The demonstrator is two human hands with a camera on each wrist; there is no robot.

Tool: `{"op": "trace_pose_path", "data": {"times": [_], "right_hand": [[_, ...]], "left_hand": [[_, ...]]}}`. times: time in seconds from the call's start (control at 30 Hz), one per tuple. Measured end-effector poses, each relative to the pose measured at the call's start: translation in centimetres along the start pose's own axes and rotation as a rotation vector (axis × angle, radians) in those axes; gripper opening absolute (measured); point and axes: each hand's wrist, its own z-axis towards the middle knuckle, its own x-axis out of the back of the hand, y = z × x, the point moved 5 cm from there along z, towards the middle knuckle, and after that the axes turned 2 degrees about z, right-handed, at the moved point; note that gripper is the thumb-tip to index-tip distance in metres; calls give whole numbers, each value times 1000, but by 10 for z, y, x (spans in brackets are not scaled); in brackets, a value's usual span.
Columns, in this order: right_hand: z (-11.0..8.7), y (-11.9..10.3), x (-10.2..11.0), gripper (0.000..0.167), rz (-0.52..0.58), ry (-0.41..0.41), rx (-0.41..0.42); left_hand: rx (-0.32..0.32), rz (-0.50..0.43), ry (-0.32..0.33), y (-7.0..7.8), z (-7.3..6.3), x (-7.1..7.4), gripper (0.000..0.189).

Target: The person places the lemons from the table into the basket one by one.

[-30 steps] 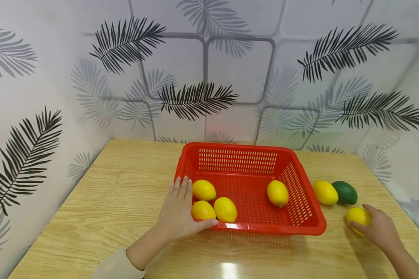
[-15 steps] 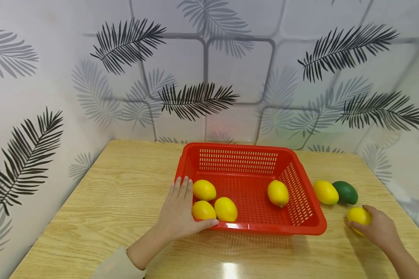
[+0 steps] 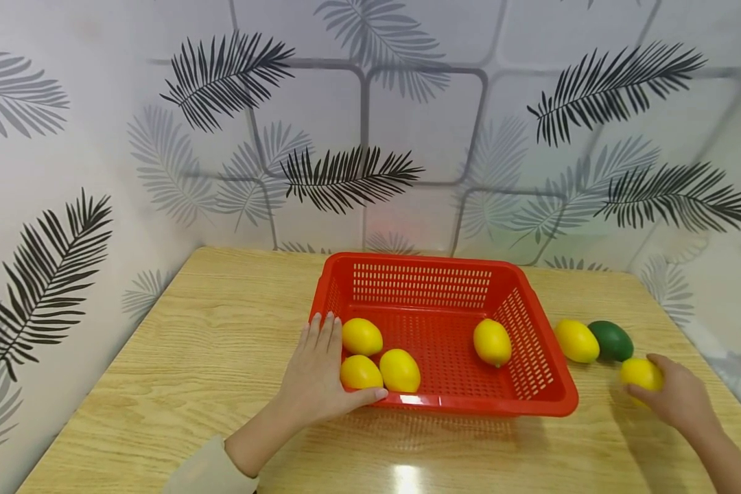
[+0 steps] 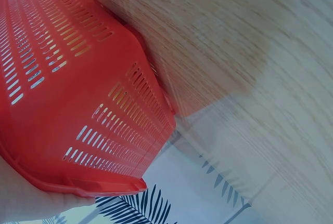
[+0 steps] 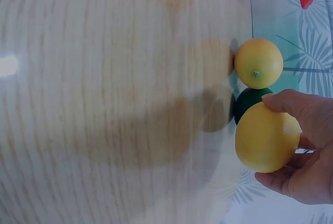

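My right hand (image 3: 685, 398) grips a yellow lemon (image 3: 641, 374) at the right of the table, thumb on one side and fingers on the other. In the right wrist view the held lemon (image 5: 268, 138) overlaps a dark green fruit (image 5: 250, 102). Another lemon (image 3: 577, 341) lies against that green fruit (image 3: 611, 341), just right of the red basket (image 3: 469, 405). My left hand (image 3: 315, 384) rests on the basket's left front corner, fingers straight along the left rim and thumb on the front rim. Inside, three lemons (image 3: 400, 371) cluster at the left, and one lemon (image 3: 492, 342) sits at the right.
The wood-grain table (image 3: 179, 357) runs back to a wall (image 3: 420, 123) with a leaf pattern. In the left wrist view the slotted basket side (image 4: 78, 89) stands on the tabletop (image 4: 250, 42).
My right hand has moved slightly up and to the right with the lemon, which now appears nearer the green fruit. The left hand and the basket have stayed put.
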Motion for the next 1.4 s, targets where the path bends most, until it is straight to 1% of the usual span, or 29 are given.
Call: {"op": "trace_pose_path", "data": {"times": [0.17, 0.3, 0.47, 0.63, 0.93, 1.2, 1.4], "right_hand": [[3, -5, 6, 66, 0, 12, 8], [6, -11, 12, 65, 0, 38, 26], [9, -21, 20, 63, 10, 92, 65], [13, -29, 28, 62, 11, 128, 79], [17, -40, 35, 62, 24, 127, 78], [22, -52, 39, 62, 25, 150, 106], [27, -60, 42, 63, 28, 146, 108]], "left_hand": [[1, -4, -2, 0, 0, 0, 113], [2, -5, -2, 0, -1, 0, 114], [1, -5, 5, -1, 0, -1, 113], [-1, -2, 9, -1, 0, -1, 112], [-3, 3, 3, -1, 0, -1, 113], [-2, 6, 1, 0, 0, 0, 113], [0, -5, 6, 0, 0, 1, 111]]}}
